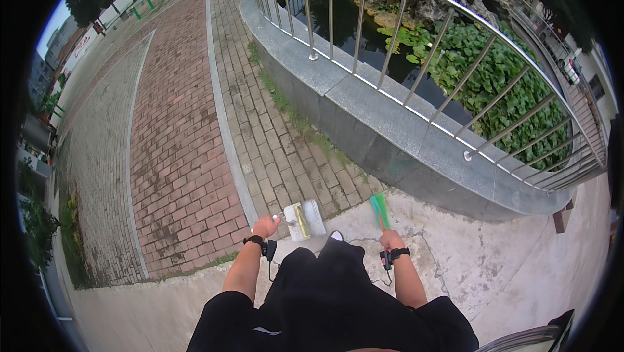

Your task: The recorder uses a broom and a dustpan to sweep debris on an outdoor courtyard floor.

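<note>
My left hand (265, 226) is closed around the handle of a white dustpan (317, 218). A yellow comb-like strip of teeth (303, 220) runs across the dustpan, whose wide side faces right. In my right hand (392, 239) is the orange handle of a broom with green bristles (380, 209). The bristles point away from me, close to where the paving meets the concrete. Dustpan and broom are apart, with the white tip of my shoe (337, 236) between them. Whether either tool touches the ground is hard to tell.
A curved grey stone pond wall (341, 103) with a metal railing (405, 42) rises ahead and to the right. Grey pavers (273, 157) and red brick paving (180, 157) stretch ahead on the left. Cracked concrete (468, 254) lies underfoot. Weeds (312, 132) line the wall's base.
</note>
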The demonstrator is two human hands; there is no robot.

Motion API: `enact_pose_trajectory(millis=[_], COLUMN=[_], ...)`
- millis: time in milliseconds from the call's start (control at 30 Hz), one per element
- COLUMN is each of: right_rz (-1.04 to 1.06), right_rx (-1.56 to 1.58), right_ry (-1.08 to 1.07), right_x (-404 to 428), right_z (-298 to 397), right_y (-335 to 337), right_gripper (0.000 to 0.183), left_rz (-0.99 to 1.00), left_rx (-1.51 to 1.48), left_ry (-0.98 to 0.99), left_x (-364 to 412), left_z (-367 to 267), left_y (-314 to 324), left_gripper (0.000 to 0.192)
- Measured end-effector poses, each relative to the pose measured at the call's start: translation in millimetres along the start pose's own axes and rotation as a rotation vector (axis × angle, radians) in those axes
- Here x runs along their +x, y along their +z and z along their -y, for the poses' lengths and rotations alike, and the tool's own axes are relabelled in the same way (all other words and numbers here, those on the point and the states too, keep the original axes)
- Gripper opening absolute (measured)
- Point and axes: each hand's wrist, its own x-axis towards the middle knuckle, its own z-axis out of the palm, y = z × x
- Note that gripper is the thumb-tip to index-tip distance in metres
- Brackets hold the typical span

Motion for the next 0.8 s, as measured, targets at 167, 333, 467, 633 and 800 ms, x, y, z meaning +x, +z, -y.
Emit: enact_pose_trajectory(millis=[167, 333, 467, 633, 800], right_rz=[-0.012, -0.154, -0.082, -0.159, -0.111], right_rx=[0.023, 0.011, 0.219, 0.165, -0.084], right_ry=[0.039, -0.013, 0.160, 0.124, -0.014], right_x=[11.8, 16.6, 2.9, 13.1, 12.4], right_z=[-1.3, -20.4, 0.5, 7.6, 63.4], right_y=[2.9, 5.7, 2.9, 28.0, 61.5], right_gripper=[0.034, 0.027, 0.028, 0.030, 0.030], left_rz=[0.059, 0.192, 0.251, 0.319, 0.376], left_rx=[0.067, 0.161, 0.231, 0.255, 0.167], left_ry=[0.055, 0.137, 0.168, 0.179, 0.162], left_x=[25.7, 54.3, 79.0, 95.8, 107.8], left_z=[-31.8, -48.4, -44.5, -30.7, -2.3], left_y=[-10.3, -22.6, -37.0, -37.1, -37.1], left_gripper=[0.068, 0.075, 0.080, 0.081, 0.074])
